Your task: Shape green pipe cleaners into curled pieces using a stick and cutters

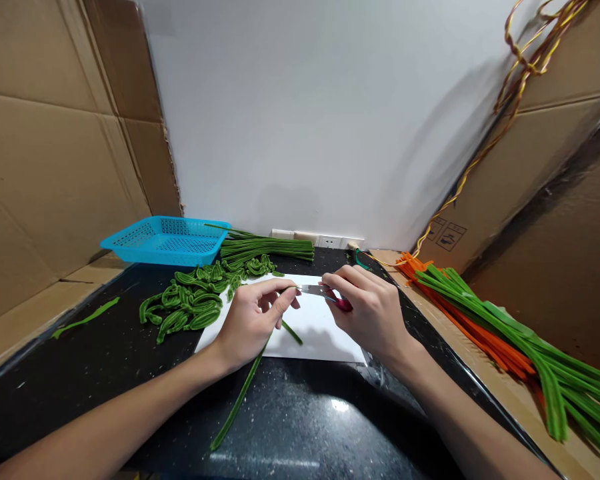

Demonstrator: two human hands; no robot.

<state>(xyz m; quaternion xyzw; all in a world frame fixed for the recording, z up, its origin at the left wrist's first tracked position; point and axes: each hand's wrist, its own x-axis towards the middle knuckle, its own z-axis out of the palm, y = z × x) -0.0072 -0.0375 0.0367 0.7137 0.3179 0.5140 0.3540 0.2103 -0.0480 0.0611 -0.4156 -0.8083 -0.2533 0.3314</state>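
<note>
In my left hand a green pipe cleaner is pinched between thumb and fingers. One long end slants down over the table's front, and a short end sticks out above the white sheet. My right hand is closed around a small tool with a silver metal front and a red handle; whether it is pliers or scissors I cannot tell. Its tip meets the pipe cleaner at my left fingertips. Left of the sheet lies a pile of looped green pipe-cleaner pieces.
Behind the pile stand a blue perforated basket and a bundle of straight green pipe cleaners. On the right, green and orange stems lie on cardboard. A green strip is at left. Cardboard walls flank the black tabletop.
</note>
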